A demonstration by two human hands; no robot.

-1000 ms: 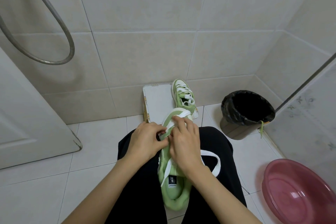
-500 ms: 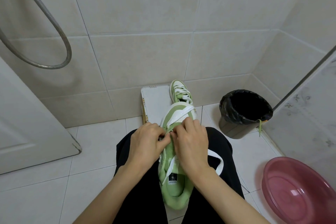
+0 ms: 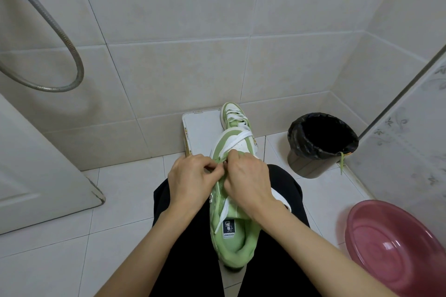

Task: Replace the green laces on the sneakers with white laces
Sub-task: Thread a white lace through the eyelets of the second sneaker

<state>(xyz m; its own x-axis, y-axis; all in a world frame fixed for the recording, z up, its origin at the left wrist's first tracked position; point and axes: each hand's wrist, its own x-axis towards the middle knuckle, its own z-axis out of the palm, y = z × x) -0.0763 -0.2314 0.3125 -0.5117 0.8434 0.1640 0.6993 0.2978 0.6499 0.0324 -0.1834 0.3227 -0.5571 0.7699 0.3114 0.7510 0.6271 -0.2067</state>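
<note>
While mid-lap, sneaker (image 3: 232, 236) clear of bin (image 3: 306, 167).

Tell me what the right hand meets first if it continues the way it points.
Probably the left hand, whose fingertips sit just ahead of the right hand over the sneaker; depth unclear.

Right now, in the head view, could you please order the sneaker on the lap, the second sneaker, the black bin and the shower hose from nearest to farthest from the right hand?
1. Sneaker on the lap: gripped by the right hand.
2. Second sneaker, ahead by the wall, and black bin, front right: too close to call.
3. Shower hose: far upper left.
</note>
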